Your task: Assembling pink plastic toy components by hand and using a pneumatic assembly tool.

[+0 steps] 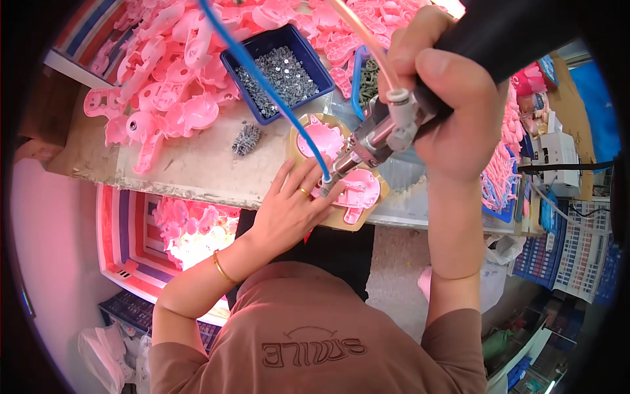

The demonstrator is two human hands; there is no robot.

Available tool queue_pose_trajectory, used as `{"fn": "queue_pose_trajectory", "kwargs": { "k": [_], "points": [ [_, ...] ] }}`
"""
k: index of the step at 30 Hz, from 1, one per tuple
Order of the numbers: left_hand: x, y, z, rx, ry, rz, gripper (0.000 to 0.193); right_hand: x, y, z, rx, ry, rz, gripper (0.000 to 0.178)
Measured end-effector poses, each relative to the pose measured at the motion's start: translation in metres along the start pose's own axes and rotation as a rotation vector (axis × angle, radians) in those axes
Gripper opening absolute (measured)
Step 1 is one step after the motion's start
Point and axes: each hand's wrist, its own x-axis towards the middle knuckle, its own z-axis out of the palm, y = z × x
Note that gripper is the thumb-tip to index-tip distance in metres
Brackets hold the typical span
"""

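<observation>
My right hand (453, 108) is wrapped round a black-bodied pneumatic screwdriver (374, 134) with a silver metal nose. The tool slants down to the left, its tip over a pink plastic toy shell (359, 189). That shell lies in a tan fixture block (348, 223), beside another pink shell half (323, 139). My left hand (292, 203) lies flat with fingers stretched over the fixture's near left side, close to the tool tip. A blue air hose (262, 82) runs down to the nose, and an orange hose (361, 33) joins a white fitting. The exact contact point of the tip is hidden.
Pink plastic parts (177, 85) are heaped across the back of the worktable (190, 171). A dark blue bin (262, 120) holds small screws; a clump of screws (246, 139) lies nearby. A blue tray (359, 72) holds darker pieces. Below left, a striped bag (125, 243) contains more pink parts.
</observation>
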Motion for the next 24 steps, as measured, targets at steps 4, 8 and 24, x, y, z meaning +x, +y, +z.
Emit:
{"fn": "queue_pose_trajectory", "kwargs": {
  "k": [4, 8, 24],
  "points": [
    [0.001, 0.001, 0.001, 0.001, 0.006, -0.006, 0.046, -0.006, 0.026, -0.009, 0.021, -0.190, -0.212, 0.017],
    [0.001, 0.002, 0.000, -0.018, 0.040, -0.014, 0.045, -0.010, 0.022, -0.006, -0.144, -0.175, -0.177, 0.016],
    [0.015, -0.008, -0.022, -0.365, 0.216, -0.200, 0.037, -0.013, -0.002, 0.026, -0.059, 0.117, 0.025, 0.067]
  ]
}}
